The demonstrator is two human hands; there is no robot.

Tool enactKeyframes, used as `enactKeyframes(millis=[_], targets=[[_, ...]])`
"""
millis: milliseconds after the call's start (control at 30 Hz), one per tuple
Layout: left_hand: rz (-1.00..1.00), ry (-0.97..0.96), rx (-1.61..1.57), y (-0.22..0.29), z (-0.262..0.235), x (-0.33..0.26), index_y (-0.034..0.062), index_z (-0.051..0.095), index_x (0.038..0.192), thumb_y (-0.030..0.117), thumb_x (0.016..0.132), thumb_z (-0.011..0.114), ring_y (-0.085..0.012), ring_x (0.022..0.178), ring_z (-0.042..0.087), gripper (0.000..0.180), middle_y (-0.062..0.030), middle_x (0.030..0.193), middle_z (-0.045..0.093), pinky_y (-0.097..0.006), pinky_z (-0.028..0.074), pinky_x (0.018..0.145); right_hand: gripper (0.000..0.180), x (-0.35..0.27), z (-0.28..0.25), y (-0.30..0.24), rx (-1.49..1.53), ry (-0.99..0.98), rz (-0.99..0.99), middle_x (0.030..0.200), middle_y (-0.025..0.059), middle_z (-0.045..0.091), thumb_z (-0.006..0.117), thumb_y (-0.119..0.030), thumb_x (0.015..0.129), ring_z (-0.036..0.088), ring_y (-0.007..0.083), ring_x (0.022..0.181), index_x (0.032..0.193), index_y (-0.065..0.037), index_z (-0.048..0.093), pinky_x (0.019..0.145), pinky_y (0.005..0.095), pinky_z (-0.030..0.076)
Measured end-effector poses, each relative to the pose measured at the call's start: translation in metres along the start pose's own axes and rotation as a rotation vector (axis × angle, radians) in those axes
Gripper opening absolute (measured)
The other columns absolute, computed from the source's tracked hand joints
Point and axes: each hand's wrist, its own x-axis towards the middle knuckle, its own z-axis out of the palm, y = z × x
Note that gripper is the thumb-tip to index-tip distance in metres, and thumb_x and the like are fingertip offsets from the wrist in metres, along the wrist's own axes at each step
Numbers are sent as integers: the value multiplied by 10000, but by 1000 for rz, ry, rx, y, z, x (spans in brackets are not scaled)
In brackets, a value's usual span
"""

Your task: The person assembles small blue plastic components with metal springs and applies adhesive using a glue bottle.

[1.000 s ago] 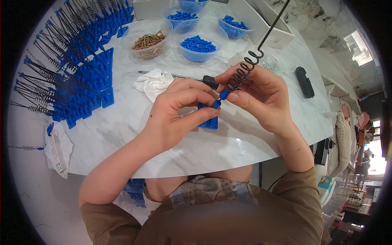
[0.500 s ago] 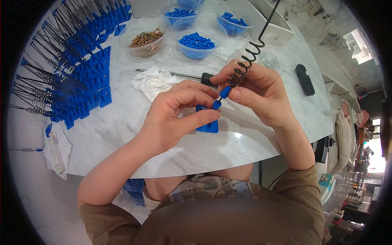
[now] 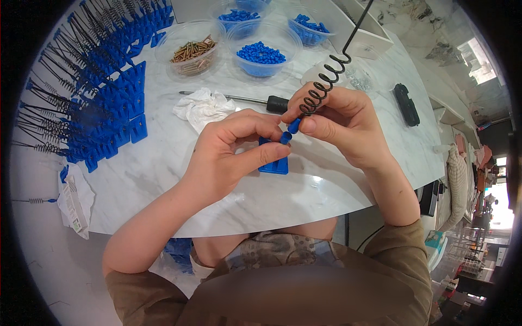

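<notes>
My left hand [image 3: 231, 149] pinches a small blue plastic cap [image 3: 285, 137] between thumb and forefinger. Just above it, my right hand [image 3: 345, 119] is closed on a blue tapered tip [image 3: 294, 126], from which a dark coiled spring wire [image 3: 325, 84] rises to the upper right. The two blue pieces nearly meet; whether they touch is hard to tell. Below my left fingertips lies a flat blue plastic block [image 3: 274, 165], partly covered by that hand. A crumpled white tissue [image 3: 205, 108] and a screwdriver [image 3: 277, 104] with a dark handle are just beyond my hands.
Clear tubs hold brass-coloured screws [image 3: 194, 53], blue beads [image 3: 261, 54] and more blue parts [image 3: 309, 28]. Rows of blue clips with dark springs [image 3: 103, 98] fill the left side. A black case [image 3: 406, 105] lies at right, and a white packet [image 3: 74, 201] at lower left.
The blue tip with the spring has come down toward the cap in my left hand. The thin rod that showed between the two pieces has nearly disappeared.
</notes>
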Motion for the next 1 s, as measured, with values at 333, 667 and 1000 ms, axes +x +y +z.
enactKeyframes(millis=[333, 667, 1000], targets=[[-104, 7, -95, 4, 3, -2, -11, 646, 960, 41, 841, 671, -66, 820, 586, 132, -18, 952, 598, -196, 467, 608, 167, 0, 4, -2, -87, 39, -29, 960, 75, 655, 679, -60, 850, 619, 121, 878, 977, 38, 632, 819, 264, 508], [-85, -19, -21, 4, 1, -1, -16, 646, 937, 34, 841, 669, -70, 804, 584, 110, -18, 926, 584, -205, 485, 635, 187, -3, 2, -4, -94, 56, 28, 938, 76, 660, 688, -57, 841, 630, 127, 877, 993, 40, 636, 796, 258, 515], [-47, -12, -40, 2, 2, -2, -24, 647, 942, 44, 835, 680, -67, 789, 581, 131, -20, 931, 583, -199, 489, 619, 179, -1, 0, 1, -36, 0, -39, 980, 110, 643, 689, -35, 835, 633, 154, 882, 983, 52, 637, 785, 277, 528]])
